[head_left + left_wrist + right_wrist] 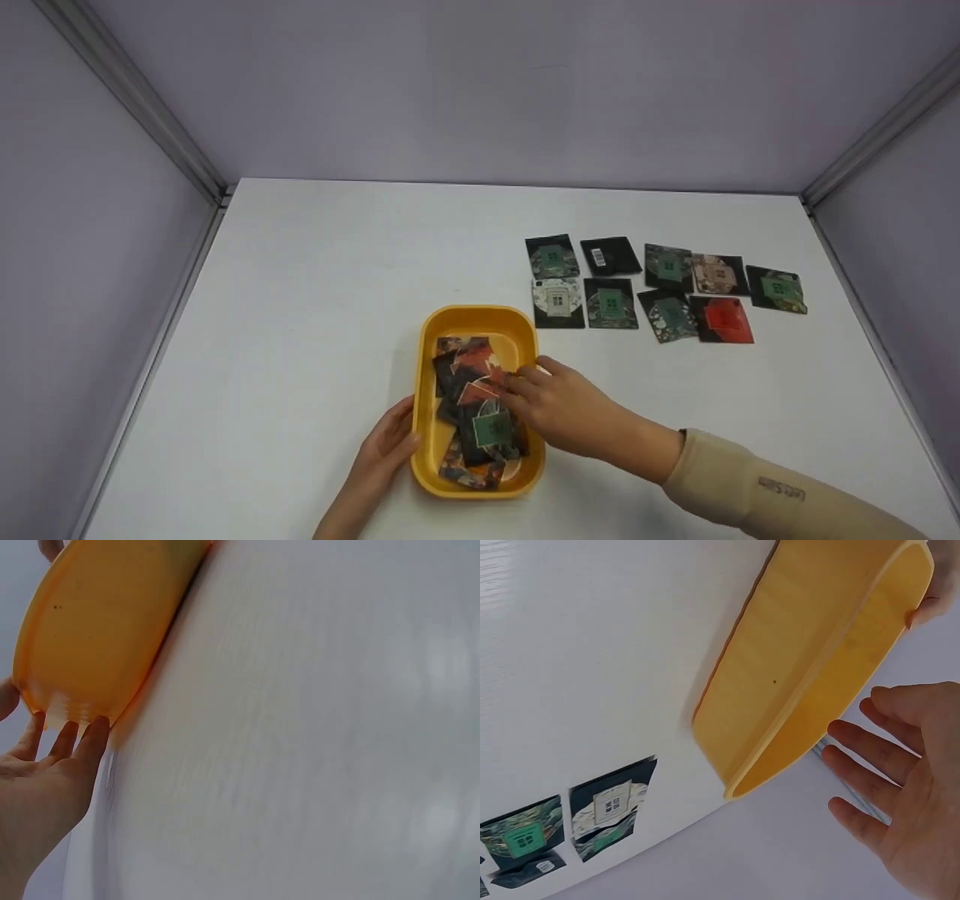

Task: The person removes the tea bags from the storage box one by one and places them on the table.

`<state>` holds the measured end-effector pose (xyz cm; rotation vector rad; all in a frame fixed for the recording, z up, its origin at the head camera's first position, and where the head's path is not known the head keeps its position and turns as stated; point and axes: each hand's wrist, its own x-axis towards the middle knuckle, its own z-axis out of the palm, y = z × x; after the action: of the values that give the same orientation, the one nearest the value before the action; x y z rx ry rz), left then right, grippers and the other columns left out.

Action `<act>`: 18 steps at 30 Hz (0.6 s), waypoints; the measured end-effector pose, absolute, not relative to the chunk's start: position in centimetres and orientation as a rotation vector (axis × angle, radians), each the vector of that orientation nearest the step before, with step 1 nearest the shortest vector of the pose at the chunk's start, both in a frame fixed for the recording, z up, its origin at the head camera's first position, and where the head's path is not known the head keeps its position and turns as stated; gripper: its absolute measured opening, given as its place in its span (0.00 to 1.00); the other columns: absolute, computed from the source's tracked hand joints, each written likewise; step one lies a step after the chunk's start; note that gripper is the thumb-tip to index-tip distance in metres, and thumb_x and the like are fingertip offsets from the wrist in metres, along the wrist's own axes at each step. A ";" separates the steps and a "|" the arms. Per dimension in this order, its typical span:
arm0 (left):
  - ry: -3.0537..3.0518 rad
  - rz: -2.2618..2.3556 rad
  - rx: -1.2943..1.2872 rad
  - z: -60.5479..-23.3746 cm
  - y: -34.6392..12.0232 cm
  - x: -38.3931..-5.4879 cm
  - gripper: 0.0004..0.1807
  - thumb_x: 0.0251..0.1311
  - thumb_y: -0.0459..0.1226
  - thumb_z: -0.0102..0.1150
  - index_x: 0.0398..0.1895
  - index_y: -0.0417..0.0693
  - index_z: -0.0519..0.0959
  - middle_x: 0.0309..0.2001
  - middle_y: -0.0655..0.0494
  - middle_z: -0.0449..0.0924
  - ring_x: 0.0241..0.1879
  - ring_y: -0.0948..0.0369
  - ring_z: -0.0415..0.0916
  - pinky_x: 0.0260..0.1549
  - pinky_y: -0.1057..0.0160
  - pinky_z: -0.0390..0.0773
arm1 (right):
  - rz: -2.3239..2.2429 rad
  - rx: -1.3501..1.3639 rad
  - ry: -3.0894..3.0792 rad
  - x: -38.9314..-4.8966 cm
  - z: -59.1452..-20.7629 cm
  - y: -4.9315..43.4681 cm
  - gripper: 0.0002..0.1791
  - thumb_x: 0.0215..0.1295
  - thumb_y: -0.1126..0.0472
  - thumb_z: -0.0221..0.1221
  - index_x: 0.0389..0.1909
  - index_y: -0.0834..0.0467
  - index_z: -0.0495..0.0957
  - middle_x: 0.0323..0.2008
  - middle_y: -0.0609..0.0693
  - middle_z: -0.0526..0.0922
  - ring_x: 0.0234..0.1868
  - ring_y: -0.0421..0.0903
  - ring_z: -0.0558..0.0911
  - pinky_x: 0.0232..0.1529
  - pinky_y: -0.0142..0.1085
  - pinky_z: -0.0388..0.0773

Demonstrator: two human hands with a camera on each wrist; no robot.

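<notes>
A yellow plastic tray (pixel 425 472) stands on the white table with several flat, dark printed packets (pixel 493 430) piled loosely in it. Along the tray's left side, my left hand (pixel 386 442) holds the wall, thumb near the rim and fingertips against the outside. The left wrist view shows those fingers (pixel 93 739) on the tray wall. My right hand (pixel 562 405) reaches over the right rim, its fingertips close to the packets. From the right wrist, this hand (pixel 915 772) has loosely spread fingers and no packet in them; whether it touches a packet is hidden.
Several more packets lie flat in two uneven rows at the back right, among them a red one (pixel 722 320), a white-labelled one (pixel 558 303) and one with a barcode (pixel 610 256). Grey-white panels (pixel 495 90) enclose the table at the back and sides.
</notes>
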<state>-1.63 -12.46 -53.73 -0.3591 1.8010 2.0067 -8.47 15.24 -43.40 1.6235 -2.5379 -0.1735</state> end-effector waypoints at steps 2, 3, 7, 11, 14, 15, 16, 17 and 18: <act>1.804 1.997 -0.369 -53.7 -12.5 -1.6 0.40 0.67 0.50 0.60 0.76 0.45 0.56 0.76 0.44 0.53 0.75 0.48 0.51 0.70 0.52 0.60 | -0.224 1.645 -2.518 -8.3 -43.5 14.6 0.16 0.64 0.57 0.66 0.52 0.54 0.81 0.52 0.50 0.84 0.50 0.48 0.82 0.54 0.44 0.80; 1.802 1.996 -0.373 -53.7 -12.5 -1.6 0.40 0.67 0.49 0.60 0.76 0.45 0.56 0.76 0.44 0.53 0.75 0.48 0.50 0.69 0.52 0.60 | -0.248 1.650 -2.508 -8.2 -43.5 14.3 0.16 0.64 0.57 0.66 0.52 0.54 0.81 0.53 0.51 0.84 0.50 0.48 0.81 0.53 0.44 0.80; 1.785 1.999 -0.392 -53.7 -12.5 -1.7 0.41 0.66 0.50 0.61 0.76 0.45 0.56 0.76 0.45 0.53 0.75 0.48 0.50 0.69 0.53 0.61 | -0.356 1.654 -2.485 -8.0 -43.7 13.1 0.17 0.62 0.55 0.68 0.50 0.54 0.81 0.50 0.51 0.85 0.50 0.48 0.81 0.51 0.42 0.81; 1.780 2.006 -0.396 -53.7 -12.6 -1.7 0.41 0.66 0.50 0.61 0.76 0.46 0.57 0.76 0.46 0.54 0.75 0.49 0.50 0.69 0.53 0.61 | -0.515 1.661 -2.473 -7.7 -44.1 11.8 0.16 0.63 0.52 0.67 0.50 0.53 0.82 0.45 0.48 0.86 0.47 0.46 0.81 0.49 0.38 0.79; 1.782 2.010 -0.391 -53.7 -12.5 -1.7 0.41 0.66 0.49 0.61 0.76 0.45 0.57 0.76 0.46 0.54 0.75 0.50 0.50 0.70 0.54 0.60 | -0.628 1.683 -2.486 -7.4 -44.3 10.7 0.16 0.65 0.50 0.65 0.50 0.53 0.83 0.44 0.47 0.87 0.45 0.45 0.82 0.55 0.40 0.77; 1.783 2.009 -0.389 -53.7 -12.5 -1.7 0.41 0.66 0.49 0.61 0.76 0.45 0.56 0.76 0.46 0.54 0.75 0.50 0.51 0.70 0.54 0.60 | -0.669 1.688 -2.495 -7.3 -44.3 10.4 0.17 0.65 0.49 0.65 0.50 0.53 0.83 0.44 0.47 0.87 0.46 0.45 0.82 0.58 0.42 0.75; 1.786 2.008 -0.388 -53.7 -12.5 -1.7 0.41 0.66 0.49 0.61 0.76 0.45 0.56 0.76 0.46 0.54 0.75 0.50 0.51 0.70 0.54 0.60 | -0.713 1.695 -2.504 -7.1 -44.3 10.1 0.18 0.65 0.49 0.64 0.51 0.53 0.83 0.45 0.48 0.87 0.47 0.45 0.82 0.62 0.44 0.72; 1.786 2.008 -0.388 -53.7 -12.5 -1.7 0.41 0.66 0.49 0.61 0.76 0.45 0.56 0.76 0.46 0.54 0.75 0.50 0.51 0.70 0.53 0.60 | -0.756 1.703 -2.514 -7.0 -44.3 9.8 0.19 0.65 0.48 0.64 0.52 0.53 0.82 0.46 0.48 0.87 0.48 0.46 0.81 0.64 0.47 0.70; 1.787 2.006 -0.391 -53.7 -12.5 -1.7 0.41 0.66 0.49 0.61 0.76 0.45 0.57 0.76 0.46 0.55 0.75 0.50 0.51 0.70 0.53 0.60 | -0.797 1.708 -2.525 -6.9 -44.4 9.5 0.21 0.64 0.46 0.64 0.53 0.53 0.82 0.46 0.49 0.86 0.48 0.46 0.81 0.65 0.48 0.69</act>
<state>-1.70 -12.48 -53.70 -0.3914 1.7871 2.0061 -6.92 9.47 -44.35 1.7077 -2.5254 -0.7965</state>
